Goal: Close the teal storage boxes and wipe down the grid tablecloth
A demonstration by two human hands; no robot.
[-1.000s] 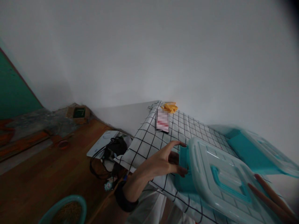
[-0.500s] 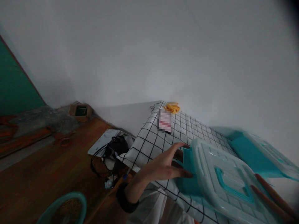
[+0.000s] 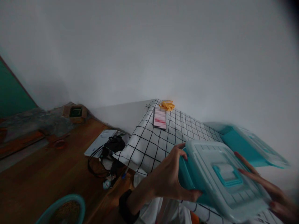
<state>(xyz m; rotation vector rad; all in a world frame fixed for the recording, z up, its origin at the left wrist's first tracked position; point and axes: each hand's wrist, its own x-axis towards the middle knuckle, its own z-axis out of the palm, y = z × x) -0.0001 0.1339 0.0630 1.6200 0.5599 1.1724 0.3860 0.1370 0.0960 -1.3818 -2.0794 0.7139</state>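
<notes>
A teal lidded storage box (image 3: 216, 188) sits between the person's two hands at the near part of the bench (image 3: 147, 144), which is covered by a white cloth with a black grid. The pale, see-through lid (image 3: 201, 155) lies over the box's teal body, and a teal carry handle (image 3: 221, 178) is set in the middle of it. Whether the underside of the box rests on the bench cannot be seen.

The left hand (image 3: 174, 177) has its grip closed around the box's left end, with fingers by the far corner and thumb against the near side. A dark wristband (image 3: 127, 205) circles that wrist. The right hand (image 3: 277, 194) lies along the box's right side, with two fingers stretched over the lid and the thumb by its near right corner; whether its grip is clamped there, I cannot tell.

Beyond the box and to its right, next to the wall (image 3: 149, 53), is a second teal storage box (image 3: 246, 147) with a similar lid. Beyond the box to its left lie a phone (image 3: 160, 119), its screen pixelated, and a crumpled yellow cloth (image 3: 167, 106) just past it.

Farther left of the box, below the bench, are a flat white carton (image 3: 99, 141) and black cables (image 3: 93, 169). Well apart, on the box's far left, are an open cardboard box (image 3: 66, 112) and, nearer, a teal-rimmed tub (image 3: 82, 207).
</notes>
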